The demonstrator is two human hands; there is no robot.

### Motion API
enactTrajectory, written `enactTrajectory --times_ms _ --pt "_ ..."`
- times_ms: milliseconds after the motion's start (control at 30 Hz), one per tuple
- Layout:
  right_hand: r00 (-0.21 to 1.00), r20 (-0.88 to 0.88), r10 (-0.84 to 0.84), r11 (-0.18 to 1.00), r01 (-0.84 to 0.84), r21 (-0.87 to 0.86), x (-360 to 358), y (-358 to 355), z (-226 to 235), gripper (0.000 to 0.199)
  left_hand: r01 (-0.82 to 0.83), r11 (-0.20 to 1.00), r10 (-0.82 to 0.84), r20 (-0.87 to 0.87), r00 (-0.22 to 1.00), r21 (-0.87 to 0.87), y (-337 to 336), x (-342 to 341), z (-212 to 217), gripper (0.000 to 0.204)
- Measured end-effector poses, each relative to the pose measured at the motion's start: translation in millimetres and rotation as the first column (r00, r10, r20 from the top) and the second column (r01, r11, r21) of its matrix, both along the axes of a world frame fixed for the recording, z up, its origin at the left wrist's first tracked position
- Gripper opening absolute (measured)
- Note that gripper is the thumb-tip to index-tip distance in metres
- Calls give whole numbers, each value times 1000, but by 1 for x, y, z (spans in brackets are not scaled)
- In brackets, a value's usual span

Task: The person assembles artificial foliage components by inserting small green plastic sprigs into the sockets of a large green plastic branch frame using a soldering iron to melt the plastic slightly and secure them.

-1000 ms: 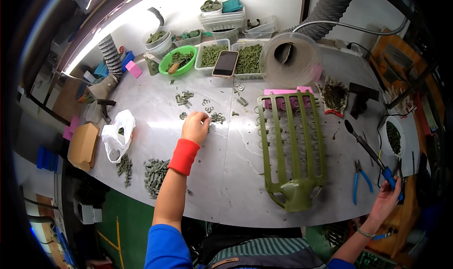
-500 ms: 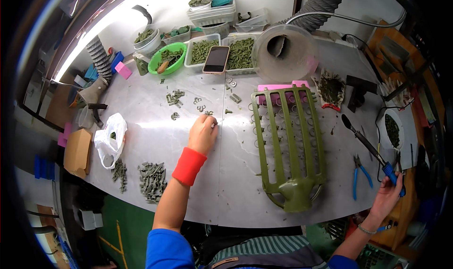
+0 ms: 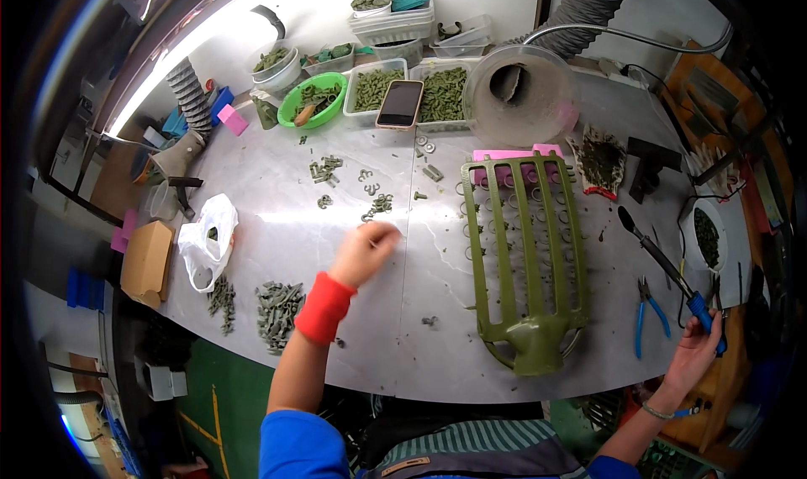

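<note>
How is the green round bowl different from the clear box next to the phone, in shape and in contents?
The green bowl is round and opaque, holding a few green pieces plus a tan object. The clear box is rectangular, see-through and holds only green pieces. Both stand at the back of the table.

A grey worktable (image 3: pixel 277 227) stands against a white wall (image 3: pixel 496 0) — brightly lit at upper left. Below it lies green floor (image 3: pixel 210 403)
</note>
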State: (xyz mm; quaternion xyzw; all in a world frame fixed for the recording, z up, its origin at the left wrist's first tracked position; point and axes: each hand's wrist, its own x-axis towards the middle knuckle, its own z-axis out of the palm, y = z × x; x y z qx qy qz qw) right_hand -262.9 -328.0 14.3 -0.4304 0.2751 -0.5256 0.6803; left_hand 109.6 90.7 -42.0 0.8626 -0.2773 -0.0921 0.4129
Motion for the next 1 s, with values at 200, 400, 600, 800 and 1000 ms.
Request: enactTrajectory --times_ms 200,400,600,800,1000 --pt "1000 0 6 1000 -6 -1 3 3 1 21 -311 948 273 317 908 74 4 103 -20 20" --pt "999 3 38 999 -38 -4 3 0 2 20 -275 951 181 469 864 140 -4 135 -25 24" --pt "1000 -16 -13 1000 13 0 15 7 8 21 -278 907 30 612 791 315 -3 142 -37 14" --pt "1000 -27 -12 1000 12 7 17 4 8 21 -288 930 88 622 778 228 2 129 -29 17" --pt "999 -11 36 999 -36 -9 14 -2 4 22 -113 932 -53 437 898 345 18 133 -17 24"
